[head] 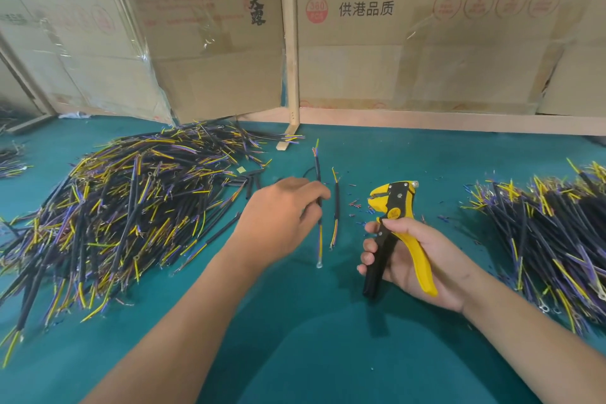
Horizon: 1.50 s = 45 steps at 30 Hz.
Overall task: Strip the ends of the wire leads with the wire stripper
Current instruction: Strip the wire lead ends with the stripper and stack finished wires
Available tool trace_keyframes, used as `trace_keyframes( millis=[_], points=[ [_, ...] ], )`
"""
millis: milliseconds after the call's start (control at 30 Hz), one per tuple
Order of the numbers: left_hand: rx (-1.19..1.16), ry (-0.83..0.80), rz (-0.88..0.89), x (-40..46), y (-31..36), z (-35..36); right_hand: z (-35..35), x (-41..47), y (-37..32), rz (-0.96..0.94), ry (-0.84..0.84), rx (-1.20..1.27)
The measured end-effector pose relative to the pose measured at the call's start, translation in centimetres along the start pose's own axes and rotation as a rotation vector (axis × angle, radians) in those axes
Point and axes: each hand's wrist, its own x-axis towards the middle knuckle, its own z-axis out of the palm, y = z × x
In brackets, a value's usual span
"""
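Green bench mat (311, 354): left hand (278, 220) pinches an upright-lying cable (318, 187), leads pointing away; right hand (416, 259), just right of it, grips the wire stripper (396, 207), head facing left.

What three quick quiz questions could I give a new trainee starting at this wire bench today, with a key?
1. True or false: the right hand holds the stripper.
2. Which is the left hand pinching? A) a cable B) the stripper C) a box flap
3. Fill in: a second cable lies on the mat between the pinched cable and the ____.

Key: 1 true; 2 A; 3 stripper.
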Motion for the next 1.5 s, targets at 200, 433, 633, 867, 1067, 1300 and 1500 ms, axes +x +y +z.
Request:
trace_keyframes(
  millis=[200, 433, 633, 867, 1067, 1300, 1500],
  points=[
    [0.043, 0.022, 0.048, 0.1, 0.7, -0.6, -0.1, 0.1, 0.0, 0.004, -0.003, -0.002],
    [0.064, 0.046, 0.086, 0.1, 1.3, -0.8, -0.2, 0.2, 0.0, 0.006, -0.014, -0.002],
    [0.098, 0.054, 0.104, 0.0, 1.6, -0.9, -0.2, 0.1, 0.0, 0.009, -0.011, 0.003],
    [0.017, 0.152, 0.099, 0.0, 1.7, -0.2, -0.4, 0.2, 0.0, 0.002, -0.036, 0.0],
    [-0.226, 0.235, 0.0, 0.0, 1.1, 1.0, -0.7, 0.4, 0.0, 0.009, -0.048, 0.008],
    [-0.794, 0.223, -0.414, 0.3, 1.3, 1.9, -0.5, 0.4, 0.0, 0.012, -0.022, 0.014],
    [-0.885, 0.159, -0.403, 0.3, 1.4, 1.9, -0.1, 0.2, 0.0, 0.01, -0.005, 0.008]
  ],
)
